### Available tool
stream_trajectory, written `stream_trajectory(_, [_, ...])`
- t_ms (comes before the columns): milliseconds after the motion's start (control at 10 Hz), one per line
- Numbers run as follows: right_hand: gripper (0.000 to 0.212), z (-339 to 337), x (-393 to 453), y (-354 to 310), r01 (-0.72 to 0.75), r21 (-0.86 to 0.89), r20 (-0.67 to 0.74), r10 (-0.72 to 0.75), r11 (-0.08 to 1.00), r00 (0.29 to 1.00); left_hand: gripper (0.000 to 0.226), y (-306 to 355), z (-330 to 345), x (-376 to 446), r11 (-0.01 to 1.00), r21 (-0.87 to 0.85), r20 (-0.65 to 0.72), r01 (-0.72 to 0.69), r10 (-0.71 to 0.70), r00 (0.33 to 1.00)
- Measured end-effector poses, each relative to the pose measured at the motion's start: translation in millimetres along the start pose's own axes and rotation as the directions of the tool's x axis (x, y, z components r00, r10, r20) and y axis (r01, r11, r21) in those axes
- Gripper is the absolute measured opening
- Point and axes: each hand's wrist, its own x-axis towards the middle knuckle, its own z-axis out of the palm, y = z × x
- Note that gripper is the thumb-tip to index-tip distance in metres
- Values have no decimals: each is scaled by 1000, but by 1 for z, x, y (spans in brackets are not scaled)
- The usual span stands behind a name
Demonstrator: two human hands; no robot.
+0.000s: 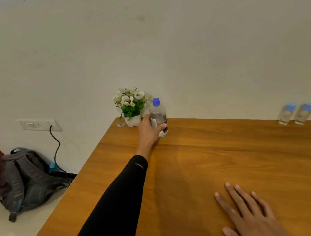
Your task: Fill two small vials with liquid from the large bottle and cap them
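A clear large bottle (159, 113) with a blue cap stands upright at the far left of the wooden table (223, 158). My left hand (149, 131) reaches across and grips its lower body, thumb wrapped round the front. Two small clear vials stand side by side at the far right edge, the left vial (286, 114) and the right vial (303, 113), both with light blue caps on. My right hand (247, 214) lies flat on the table near me, fingers straight and spread, holding nothing.
A white pot of artificial flowers (131, 106) stands just left of the bottle, against the wall. A grey backpack (28, 181) lies on the floor to the left, below a wall socket with a cable. A dark red object sits at the far left.
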Motion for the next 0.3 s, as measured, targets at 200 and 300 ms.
stream_trajectory(200, [70,18,9,1,-59,-97,-138,46,993,989,67,-4,9,39,999,-13,3,-29,29,1000])
stream_trajectory(300, [61,8,11,-2,-26,-1,-164,26,1000,986,68,-3,14,52,998,8,16,-56,56,998])
